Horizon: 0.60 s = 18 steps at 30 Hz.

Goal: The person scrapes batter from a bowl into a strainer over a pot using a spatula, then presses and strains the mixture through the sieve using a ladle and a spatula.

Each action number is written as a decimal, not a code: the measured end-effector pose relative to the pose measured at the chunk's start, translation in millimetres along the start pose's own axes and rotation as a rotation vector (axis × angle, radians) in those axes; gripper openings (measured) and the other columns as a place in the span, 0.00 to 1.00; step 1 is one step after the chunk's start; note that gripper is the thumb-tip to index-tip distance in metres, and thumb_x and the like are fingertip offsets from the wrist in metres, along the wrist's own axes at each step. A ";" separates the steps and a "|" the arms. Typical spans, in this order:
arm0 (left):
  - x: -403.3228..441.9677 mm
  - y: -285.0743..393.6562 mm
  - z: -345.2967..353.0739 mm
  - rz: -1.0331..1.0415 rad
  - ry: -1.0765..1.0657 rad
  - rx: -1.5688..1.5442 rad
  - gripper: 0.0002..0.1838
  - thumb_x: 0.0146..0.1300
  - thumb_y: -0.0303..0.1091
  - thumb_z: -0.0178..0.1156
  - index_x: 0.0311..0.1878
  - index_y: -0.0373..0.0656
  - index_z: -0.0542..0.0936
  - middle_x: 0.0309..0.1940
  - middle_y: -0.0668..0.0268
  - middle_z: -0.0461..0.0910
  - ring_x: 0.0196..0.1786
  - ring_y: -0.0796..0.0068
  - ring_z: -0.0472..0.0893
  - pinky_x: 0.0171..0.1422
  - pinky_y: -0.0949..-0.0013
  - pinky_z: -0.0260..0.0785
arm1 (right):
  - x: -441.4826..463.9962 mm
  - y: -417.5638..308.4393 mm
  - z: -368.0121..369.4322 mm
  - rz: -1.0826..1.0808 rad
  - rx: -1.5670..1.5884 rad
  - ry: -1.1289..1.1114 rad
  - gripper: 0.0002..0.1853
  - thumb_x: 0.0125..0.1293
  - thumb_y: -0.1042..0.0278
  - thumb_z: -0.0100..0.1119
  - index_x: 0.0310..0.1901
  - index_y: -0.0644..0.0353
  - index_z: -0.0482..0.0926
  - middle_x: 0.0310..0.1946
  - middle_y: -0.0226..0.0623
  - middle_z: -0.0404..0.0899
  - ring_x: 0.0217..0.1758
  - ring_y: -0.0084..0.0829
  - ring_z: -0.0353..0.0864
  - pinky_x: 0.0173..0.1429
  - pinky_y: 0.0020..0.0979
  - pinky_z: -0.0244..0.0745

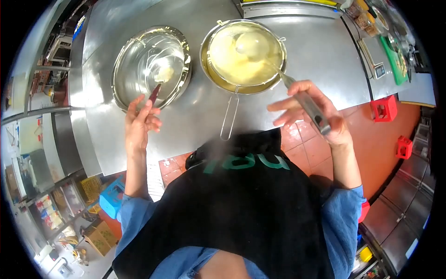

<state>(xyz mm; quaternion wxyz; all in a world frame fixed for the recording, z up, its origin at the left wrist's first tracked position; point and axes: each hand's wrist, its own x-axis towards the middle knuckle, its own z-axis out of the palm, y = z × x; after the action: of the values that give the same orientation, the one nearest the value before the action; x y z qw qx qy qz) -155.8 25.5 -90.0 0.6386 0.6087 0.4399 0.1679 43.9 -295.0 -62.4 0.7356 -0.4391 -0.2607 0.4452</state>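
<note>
My left hand (141, 118) pinches the dark red handle of a small spatula (155, 94), whose pale, cream-coated end reaches over a steel bowl (117, 86). Streaks of pale cream cling to that bowl's inside and rim. In my right hand (327, 111) is the metal handle of a ladle (304, 100); some fingers are spread away from it. The ladle's round head lies in pale yellow cream (227, 53) inside a wire strainer (229, 116). That strainer rests over a second steel bowl (206, 74), its handle pointing towards me.
Both bowls stand on a steel worktable (316, 56). At the far right are a green cutting board (394, 60), a scale (380, 69) and jars (364, 21). Red stools (384, 109) stand on the tiled floor at right, a blue stool (111, 197) at left.
</note>
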 end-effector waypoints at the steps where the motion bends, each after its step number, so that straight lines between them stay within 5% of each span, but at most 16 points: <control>1: -7.8 2.2 3.6 0.054 0.050 0.063 0.27 0.63 0.40 0.60 0.59 0.32 0.66 0.23 0.63 0.74 0.16 0.81 0.70 0.16 0.78 0.58 | 1.8 -3.5 3.9 -0.015 -0.134 0.008 0.25 0.59 0.59 0.64 0.54 0.61 0.67 0.40 0.44 0.79 0.35 0.30 0.82 0.38 0.24 0.75; 5: -48.3 -22.4 -7.7 0.348 0.245 0.215 0.25 0.64 0.42 0.59 0.56 0.32 0.70 0.18 0.72 0.71 0.15 0.86 0.65 0.17 0.79 0.55 | 3.2 -13.3 13.3 0.072 -0.957 0.164 0.24 0.51 0.67 0.71 0.48 0.59 0.73 0.28 0.36 0.82 0.30 0.24 0.83 0.33 0.25 0.74; 6: -55.7 -37.0 -1.7 0.312 0.131 0.247 0.23 0.64 0.42 0.60 0.55 0.33 0.71 0.19 0.72 0.72 0.16 0.85 0.67 0.19 0.79 0.58 | 4.0 -10.6 19.1 -0.048 -1.111 0.239 0.14 0.55 0.70 0.67 0.43 0.59 0.77 0.19 0.32 0.79 0.22 0.25 0.80 0.27 0.26 0.71; 9: -49.3 -57.1 52.0 0.040 -0.282 0.218 0.18 0.64 0.42 0.59 0.51 0.38 0.76 0.22 0.71 0.74 0.21 0.82 0.71 0.27 0.77 0.65 | 8.0 -1.8 15.9 -0.264 -1.340 0.390 0.12 0.57 0.70 0.65 0.42 0.59 0.79 0.18 0.36 0.77 0.18 0.30 0.77 0.24 0.27 0.69; 12: -20.4 -69.4 107.7 -0.273 -0.553 -0.156 0.18 0.69 0.41 0.52 0.51 0.36 0.73 0.25 0.67 0.74 0.23 0.79 0.71 0.29 0.73 0.67 | -10.1 -9.4 30.4 -0.265 -1.513 0.168 0.14 0.54 0.70 0.65 0.43 0.58 0.80 0.18 0.38 0.72 0.19 0.35 0.75 0.22 0.32 0.69; 14: -19.8 -60.7 126.3 -0.466 -0.697 -0.312 0.17 0.69 0.42 0.51 0.48 0.35 0.74 0.23 0.68 0.72 0.20 0.79 0.69 0.25 0.74 0.65 | -20.9 -16.4 41.5 -0.266 -1.600 0.019 0.14 0.53 0.70 0.65 0.44 0.57 0.80 0.19 0.38 0.70 0.20 0.36 0.74 0.22 0.34 0.69; 18: -18.6 -81.7 131.0 -0.443 -0.722 -0.208 0.15 0.70 0.41 0.51 0.40 0.36 0.73 0.20 0.72 0.65 0.17 0.83 0.62 0.18 0.77 0.56 | 9.6 -9.4 33.0 -0.274 -1.467 -0.031 0.15 0.47 0.75 0.64 0.40 0.57 0.79 0.17 0.36 0.68 0.21 0.36 0.74 0.23 0.36 0.69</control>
<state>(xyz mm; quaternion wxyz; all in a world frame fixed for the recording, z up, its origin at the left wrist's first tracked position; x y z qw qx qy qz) -92.1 -87.5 -175.8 0.8300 0.4517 0.2892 -0.1533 26.9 -274.9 -38.5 0.2989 -0.7745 -0.5534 0.0672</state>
